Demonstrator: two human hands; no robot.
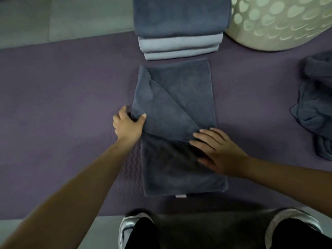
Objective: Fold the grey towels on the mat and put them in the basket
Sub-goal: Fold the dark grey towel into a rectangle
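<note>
Left hand (pixel 128 125) pinches towel (pixel 179 159) edge — right hand (pixel 218 150) flat.

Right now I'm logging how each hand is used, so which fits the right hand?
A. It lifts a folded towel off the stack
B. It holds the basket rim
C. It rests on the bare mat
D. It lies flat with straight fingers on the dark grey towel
D: the right hand lies on the dark grey towel with fingers straight, while the left hand pinches the towel's left edge.
</note>
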